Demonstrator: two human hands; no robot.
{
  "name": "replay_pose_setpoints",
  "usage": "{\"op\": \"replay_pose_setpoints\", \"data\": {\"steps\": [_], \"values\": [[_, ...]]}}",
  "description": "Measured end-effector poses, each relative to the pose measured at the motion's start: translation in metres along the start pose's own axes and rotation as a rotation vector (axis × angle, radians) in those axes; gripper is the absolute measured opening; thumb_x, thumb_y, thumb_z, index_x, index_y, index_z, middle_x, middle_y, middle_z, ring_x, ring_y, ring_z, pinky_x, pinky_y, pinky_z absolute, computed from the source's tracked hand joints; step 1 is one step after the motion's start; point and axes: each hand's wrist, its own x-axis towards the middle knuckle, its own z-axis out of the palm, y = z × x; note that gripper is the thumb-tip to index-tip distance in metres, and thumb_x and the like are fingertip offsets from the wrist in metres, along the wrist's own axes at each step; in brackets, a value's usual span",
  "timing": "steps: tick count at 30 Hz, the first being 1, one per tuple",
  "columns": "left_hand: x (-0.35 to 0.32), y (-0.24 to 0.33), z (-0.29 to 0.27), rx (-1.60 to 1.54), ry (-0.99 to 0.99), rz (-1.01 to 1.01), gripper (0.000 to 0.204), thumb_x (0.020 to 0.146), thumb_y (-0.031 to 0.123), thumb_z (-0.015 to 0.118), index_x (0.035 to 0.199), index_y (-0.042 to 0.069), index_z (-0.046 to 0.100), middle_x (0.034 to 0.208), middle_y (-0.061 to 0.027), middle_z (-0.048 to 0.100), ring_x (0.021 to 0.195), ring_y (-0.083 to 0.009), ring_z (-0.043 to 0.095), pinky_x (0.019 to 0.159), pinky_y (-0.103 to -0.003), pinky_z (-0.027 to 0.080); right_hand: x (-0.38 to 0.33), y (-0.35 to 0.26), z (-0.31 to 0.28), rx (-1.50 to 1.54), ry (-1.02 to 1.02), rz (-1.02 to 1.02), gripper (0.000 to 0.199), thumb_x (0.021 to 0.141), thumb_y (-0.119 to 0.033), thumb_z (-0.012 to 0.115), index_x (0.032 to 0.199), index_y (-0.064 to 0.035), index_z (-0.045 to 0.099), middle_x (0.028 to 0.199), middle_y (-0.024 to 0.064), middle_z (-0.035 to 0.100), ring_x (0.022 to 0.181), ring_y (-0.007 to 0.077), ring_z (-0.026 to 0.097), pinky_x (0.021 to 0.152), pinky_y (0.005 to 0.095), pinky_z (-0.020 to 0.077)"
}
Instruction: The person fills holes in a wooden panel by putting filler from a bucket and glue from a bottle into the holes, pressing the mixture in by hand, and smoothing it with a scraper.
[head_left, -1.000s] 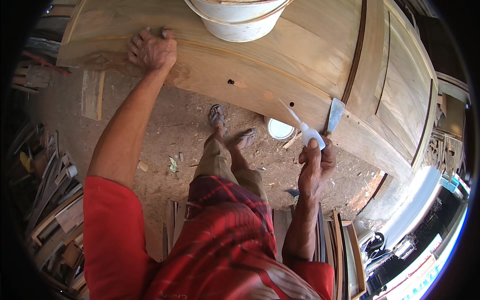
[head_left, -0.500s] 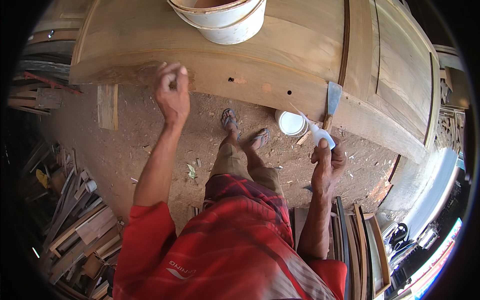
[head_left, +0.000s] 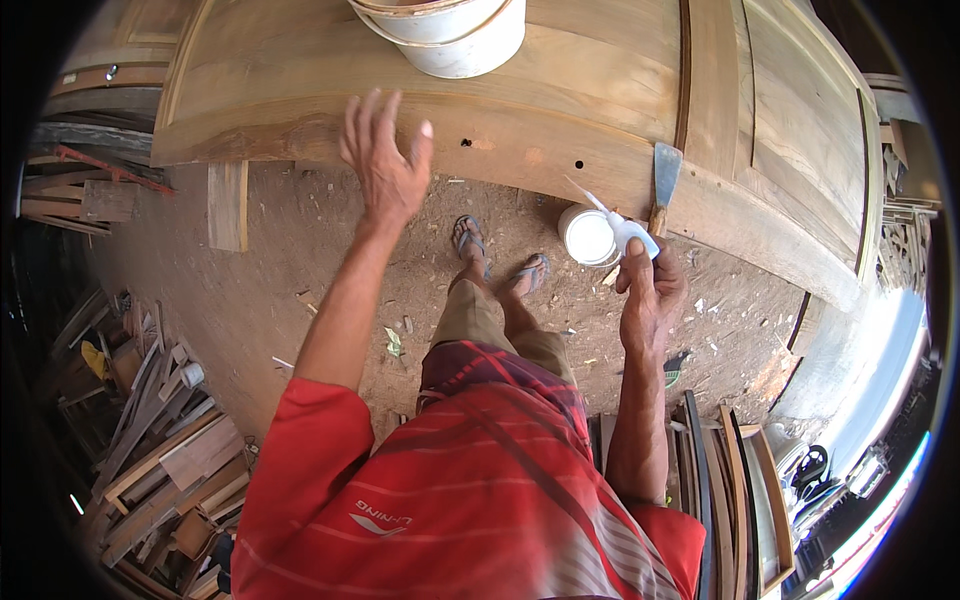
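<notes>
My left hand (head_left: 385, 165) reaches over the near edge of a wooden door panel (head_left: 560, 85), its fingers stretched apart and nothing in them. In my right hand (head_left: 650, 295) is a small white squeeze bottle (head_left: 630, 236) with a long thin nozzle, gripped between thumb and fingers. The nozzle points up and left toward the panel's edge. Two dark holes show in that edge, between my hands. Just beyond the bottle, a scraper (head_left: 667, 178) with a wide metal blade and wooden handle lies on the edge, the handle sticking out toward me.
A white bucket (head_left: 465, 45) stands on the panel. On the ground below the edge is a white-lidded tub (head_left: 588, 237), close to my feet. Wood scraps (head_left: 190, 450) are heaped at lower left, and long boards (head_left: 720, 490) lie at lower right.
My left hand has moved right, and its curled fingers have spread out. The right hand, still holding the squeeze bottle, has shifted slightly up and left.
</notes>
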Motion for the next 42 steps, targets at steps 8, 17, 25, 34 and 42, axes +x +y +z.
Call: {"op": "replay_pose_setpoints", "data": {"steps": [8,17,25,34,42], "values": [[0.061,-0.080,0.018,0.245,0.011,-0.438,0.061,0.099,0.047,0.057,0.142,0.004,0.059,0.153,-0.0202,0.051,0.151,-0.0375,0.035,0.124,-0.059,0.022,0.026,0.008,0.028,-0.169,-0.035,-0.178,0.023,0.104,-0.028,0.071,0.107,-0.0050,0.073,0.070,-0.0041,0.058,0.060,0.0035,0.047,0.053,0.0226,0.0357],[0.058,-0.084,0.029,0.322,0.063,-0.418,0.063,0.098,0.050,0.059,0.144,0.008,0.058,0.151,-0.0219,0.051,0.148,-0.0352,0.038,0.122,-0.057,0.022,0.038,0.003,0.043,-0.280,-0.040,-0.206,0.026,0.102,-0.030,0.074,0.105,-0.0034,0.075,0.071,-0.0061,0.058,0.062,0.0032,0.045,0.056,0.0227,0.0334],[0.063,-0.072,0.021,0.318,0.038,-0.421,0.063,0.098,0.050,0.058,0.145,0.008,0.056,0.150,-0.0222,0.051,0.147,-0.0351,0.040,0.122,-0.058,0.023,0.042,-0.005,0.042,-0.500,-0.039,-0.261,0.035,0.100,-0.036,0.075,0.106,-0.0017,0.075,0.071,0.0007,0.062,0.065,0.0098,0.049,0.060,0.0309,0.0403],[0.061,-0.077,0.024,0.316,0.028,-0.427,0.065,0.099,0.051,0.056,0.147,0.007,0.054,0.152,-0.0211,0.049,0.150,-0.0344,0.037,0.124,-0.057,0.020,0.043,-0.007,0.046,-0.546,-0.038,-0.300,0.035,0.100,-0.037,0.075,0.107,-0.0027,0.075,0.067,-0.0003,0.055,0.063,0.0105,0.044,0.059,0.0321,0.0378],[0.062,-0.076,0.023,0.323,0.009,-0.426,0.065,0.099,0.051,0.055,0.147,0.007,0.053,0.152,-0.0213,0.049,0.149,-0.0353,0.037,0.124,-0.057,0.021,0.043,-0.009,0.046,-0.588,-0.049,-0.306,0.037,0.100,-0.039,0.074,0.106,-0.0025,0.075,0.065,-0.0002,0.054,0.062,0.0103,0.043,0.058,0.0325,0.0362]]}}
